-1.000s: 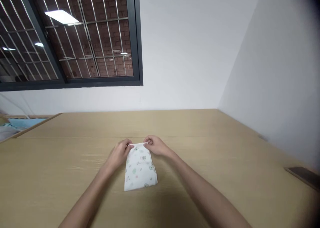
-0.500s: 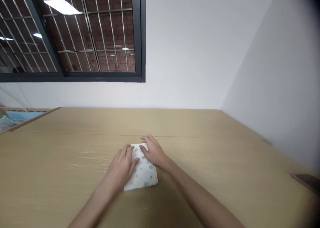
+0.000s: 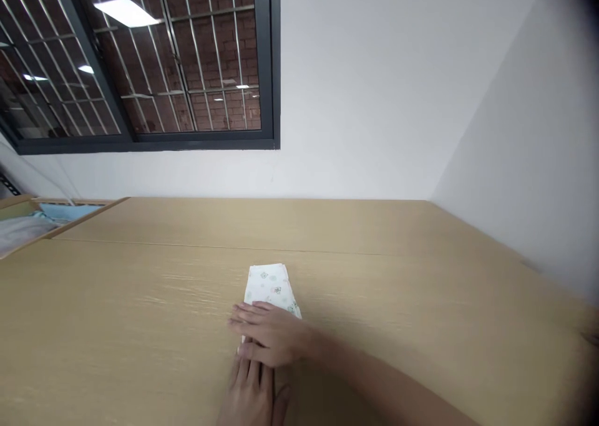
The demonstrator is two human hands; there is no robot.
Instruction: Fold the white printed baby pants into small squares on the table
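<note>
A folded white cloth (image 3: 270,284) with small green and pink prints lies flat on the wooden tabletop (image 3: 140,326). My right hand (image 3: 274,332) rests palm down across its near half, fingers stretched out to the left. Just below it, at the bottom of the view, my left hand (image 3: 250,395) points forward with its fingers extended, their tips partly under my right hand. The near edge of the cloth is hidden by both hands. Neither hand grips anything that I can see.
A barred window (image 3: 187,70) with a dark frame is set in the white wall (image 3: 350,101) behind the table. At the far left stands a wood-edged bin (image 3: 70,226) holding pale blue and white fabric. Another wall (image 3: 528,183) borders the right side.
Both hands have moved from the cloth's two sides toward me, onto and by its near part. My right hand now lies across the cloth, and its far half is uncovered.
</note>
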